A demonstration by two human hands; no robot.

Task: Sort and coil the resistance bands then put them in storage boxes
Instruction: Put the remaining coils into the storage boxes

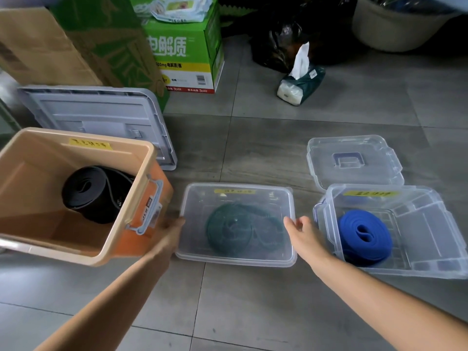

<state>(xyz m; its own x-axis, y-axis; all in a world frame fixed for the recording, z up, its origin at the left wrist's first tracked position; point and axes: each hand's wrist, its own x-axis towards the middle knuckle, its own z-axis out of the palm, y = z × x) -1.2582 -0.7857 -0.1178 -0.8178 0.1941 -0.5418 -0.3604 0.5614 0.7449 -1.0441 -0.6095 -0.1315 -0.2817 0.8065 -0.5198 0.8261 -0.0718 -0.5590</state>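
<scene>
Three storage boxes stand on the tiled floor. The orange box [141, 198] on the left holds a coiled black band [88, 191]. A flat clear box [238, 259] in the middle has its clear lid on, and a coiled green band [228, 231] shows through it. The clear box [430, 264] on the right is uncovered and holds a coiled blue band [364, 234]. My left hand [173, 229] touches the left edge of the middle box's lid. My right hand [300, 230] touches its right edge, thumb spread over the corner.
A grey lid [101, 117] lies behind the orange box. A clear lid with a handle [352, 160] lies behind the right box. Green cartons [187, 46], a tissue pack [301, 82], a black bag [283, 39] and a tub [395, 26] line the back.
</scene>
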